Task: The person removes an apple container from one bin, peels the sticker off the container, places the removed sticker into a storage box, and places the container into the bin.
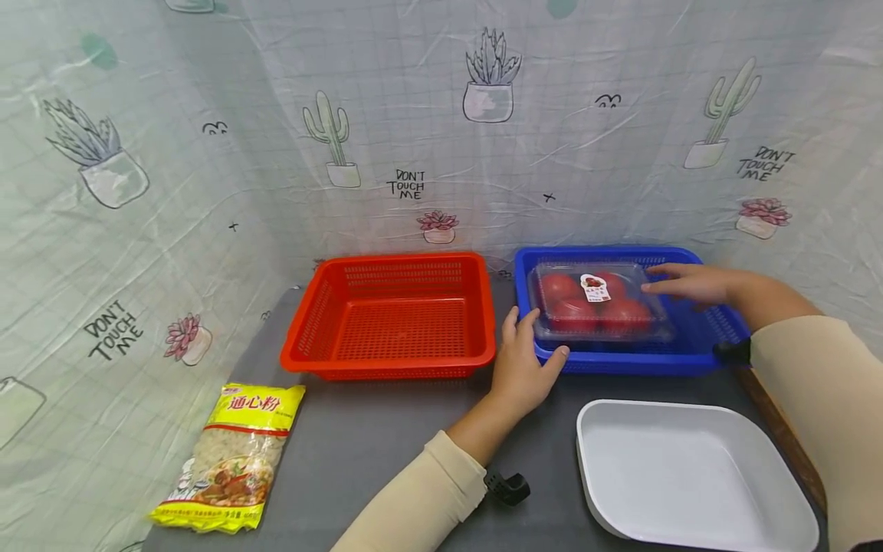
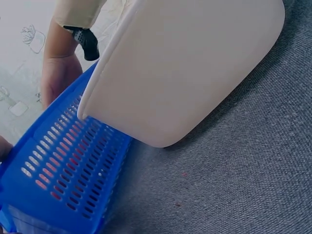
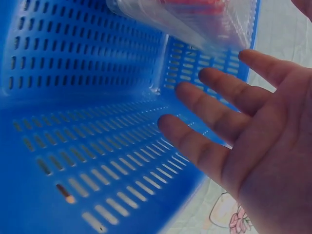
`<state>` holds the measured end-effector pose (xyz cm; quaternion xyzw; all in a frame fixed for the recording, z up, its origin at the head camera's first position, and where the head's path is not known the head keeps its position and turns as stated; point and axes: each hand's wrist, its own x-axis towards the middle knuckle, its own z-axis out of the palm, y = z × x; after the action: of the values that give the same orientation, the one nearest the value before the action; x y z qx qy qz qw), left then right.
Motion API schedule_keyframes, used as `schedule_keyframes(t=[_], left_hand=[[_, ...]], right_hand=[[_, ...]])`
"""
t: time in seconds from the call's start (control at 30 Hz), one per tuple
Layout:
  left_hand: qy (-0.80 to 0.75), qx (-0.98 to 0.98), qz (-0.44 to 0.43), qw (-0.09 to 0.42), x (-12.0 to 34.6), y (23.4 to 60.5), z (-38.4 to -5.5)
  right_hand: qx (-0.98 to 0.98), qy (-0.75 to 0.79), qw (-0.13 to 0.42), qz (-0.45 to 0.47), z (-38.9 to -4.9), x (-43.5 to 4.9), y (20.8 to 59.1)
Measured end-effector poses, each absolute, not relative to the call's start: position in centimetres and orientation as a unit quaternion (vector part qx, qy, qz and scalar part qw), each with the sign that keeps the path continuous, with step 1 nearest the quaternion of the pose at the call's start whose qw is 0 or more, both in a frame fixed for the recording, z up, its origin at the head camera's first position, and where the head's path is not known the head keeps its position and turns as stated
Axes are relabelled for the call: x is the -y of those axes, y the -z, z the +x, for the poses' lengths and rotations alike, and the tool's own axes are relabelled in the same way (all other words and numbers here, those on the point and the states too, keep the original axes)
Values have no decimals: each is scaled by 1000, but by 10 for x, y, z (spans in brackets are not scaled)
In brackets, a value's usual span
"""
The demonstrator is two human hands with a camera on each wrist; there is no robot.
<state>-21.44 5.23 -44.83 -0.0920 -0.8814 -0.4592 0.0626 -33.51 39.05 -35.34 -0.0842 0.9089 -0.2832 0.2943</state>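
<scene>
Tomato pack (image 1: pixel 592 307) in basket (image 1: pixel 635 363), hands (image 1: pixel 520 369) (image 1: pixel 710 284) flanking, contact unclear

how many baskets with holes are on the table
2: the red basket left of the blue one, and the blue basket beside it, holding a clear pack. Neither basket is hidden, and no others show.

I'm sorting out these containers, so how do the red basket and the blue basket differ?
The red basket shows its bare floor; the blue basket holds a clear box of red produce. In the head view, the red basket sits left of the blue basket, which stands beyond the white tray. Both have perforated walls.
</scene>
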Motion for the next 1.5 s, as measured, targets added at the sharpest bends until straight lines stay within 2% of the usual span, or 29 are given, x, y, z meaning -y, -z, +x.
schedule_keyframes(t=[0.2, 0.5, 0.77, 1.07, 1.23, 1.5], left_hand=[[462, 881, -86, 54, -56, 454, -215], [465, 879, -81, 64, -55, 456, -217], [476, 874, -86, 52, -57, 458, -216], [479, 871, -88, 68, -54, 458, -216], [523, 845, -89, 63, -56, 464, -216], [568, 816, -84, 62, -58, 466, -215]], right_hand=[[-897, 295, 324, -60, -347, -400, 358], [-889, 304, 340, -52, -363, -398, 373], [-879, 321, 350, -39, -362, -402, 378], [-860, 360, 361, -27, -366, -397, 392], [-838, 389, 382, -22, -369, -399, 402], [-812, 441, 382, -17, -369, -400, 409]])
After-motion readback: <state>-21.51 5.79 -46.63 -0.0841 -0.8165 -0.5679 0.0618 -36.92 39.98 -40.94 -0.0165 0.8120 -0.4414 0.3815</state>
